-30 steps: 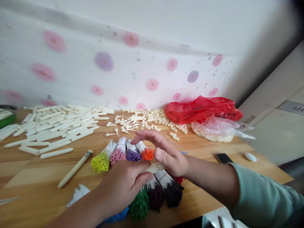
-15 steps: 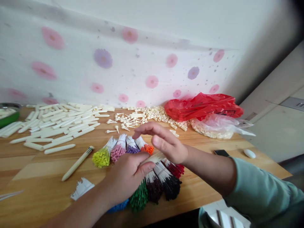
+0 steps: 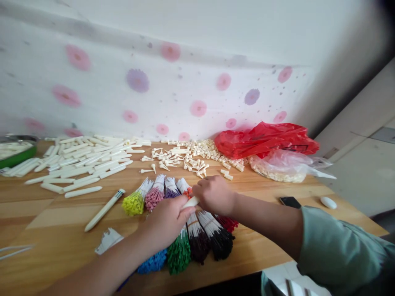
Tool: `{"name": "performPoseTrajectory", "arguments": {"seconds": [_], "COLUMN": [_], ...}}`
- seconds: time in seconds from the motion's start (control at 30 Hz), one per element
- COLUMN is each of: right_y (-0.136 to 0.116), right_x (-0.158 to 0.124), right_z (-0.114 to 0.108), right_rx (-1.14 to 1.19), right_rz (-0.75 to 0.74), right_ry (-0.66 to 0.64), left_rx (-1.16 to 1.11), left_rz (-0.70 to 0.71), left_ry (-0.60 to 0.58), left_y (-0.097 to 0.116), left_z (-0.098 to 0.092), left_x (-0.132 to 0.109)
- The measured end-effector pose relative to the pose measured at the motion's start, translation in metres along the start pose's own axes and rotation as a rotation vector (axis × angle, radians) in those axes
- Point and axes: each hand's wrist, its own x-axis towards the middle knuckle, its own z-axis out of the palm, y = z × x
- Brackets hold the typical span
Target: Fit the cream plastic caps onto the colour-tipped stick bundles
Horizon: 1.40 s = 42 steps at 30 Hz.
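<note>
My left hand (image 3: 168,218) is closed round a cream pen barrel (image 3: 190,202), thumb along its side. Over the barrel's far end, my right hand (image 3: 216,195) is curled into a fist that hides that tip. Beneath and around both hands lie banded bundles of thin pen refills with white tubes: yellow (image 3: 134,203), pink (image 3: 155,197), green (image 3: 179,255), dark brown (image 3: 198,246) and black (image 3: 218,242) among them. Left of my left hand rests a multi-colour pen (image 3: 105,209) with coloured sliders at its top. A bunch of white pieces (image 3: 109,240) is partly covered by my left forearm.
Many cream barrels (image 3: 89,160) are heaped at the back left, beside a green bowl (image 3: 21,154). Small pointed parts (image 3: 166,158) and short slotted sleeves (image 3: 206,148) lie at the back. Rightward are a red plastic bag (image 3: 265,139), a clear bag (image 3: 280,166), a black phone-like object (image 3: 290,202) and a white oval object (image 3: 328,202).
My right hand has gone from open fingers above the barrel to a closed grip on its end. My left hand keeps its hold. The view has shifted slightly.
</note>
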Motion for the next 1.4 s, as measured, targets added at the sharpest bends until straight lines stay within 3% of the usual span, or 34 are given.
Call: {"name": "performPoseTrajectory", "arguments": {"seconds": [0.07,0.13,0.3,0.33,0.43,0.47,0.5,0.6,0.67,0.8,0.9,0.97,1.17,1.4], "right_y": [-0.002,-0.005,-0.01,-0.011,-0.014,-0.015,-0.015,-0.014,-0.013,-0.013,-0.011,-0.007,0.01,0.009], "right_x": [0.0,-0.002,-0.007,-0.007,-0.004,-0.004,-0.003,-0.003,-0.001,0.007,0.013,0.017,0.038,0.065], "right_z": [-0.004,-0.006,0.002,0.005,0.011,0.012,0.012,0.013,0.016,0.027,0.037,0.04,0.036,0.062], "right_rx": [0.068,0.101,-0.007,0.002,0.124,0.154,0.16,0.06,0.025,0.169,0.314,0.353,0.18,0.232], "right_rz": [0.056,0.107,0.015,0.019,0.083,0.106,0.118,0.078,0.023,0.143,0.156,0.131,0.166,0.174], "right_ry": [-0.192,-0.279,0.08,0.048,-0.271,-0.321,-0.297,0.029,0.102,-0.159,-0.32,-0.307,-0.023,-0.136], "left_rx": [0.269,0.418,0.149,0.148,0.404,0.473,0.485,0.234,0.14,0.557,0.767,0.808,0.606,0.789], "left_rz": [0.037,0.059,0.078,0.082,0.064,0.063,0.067,0.116,0.125,0.106,0.206,0.248,0.073,0.093], "left_ry": [0.044,0.071,-0.013,-0.036,-0.024,-0.008,0.006,-0.013,-0.049,-0.029,-0.062,-0.071,0.055,0.026], "left_y": [-0.002,-0.003,-0.001,-0.001,-0.003,-0.004,-0.004,-0.006,-0.007,-0.012,-0.018,-0.019,-0.02,-0.044], "left_z": [0.003,0.003,-0.004,-0.003,0.0,0.0,0.0,-0.007,-0.011,-0.006,-0.001,-0.004,-0.03,-0.028], "left_x": [-0.001,-0.003,-0.001,-0.001,-0.001,-0.001,0.0,0.005,0.009,0.015,0.018,0.022,0.045,0.056]}}
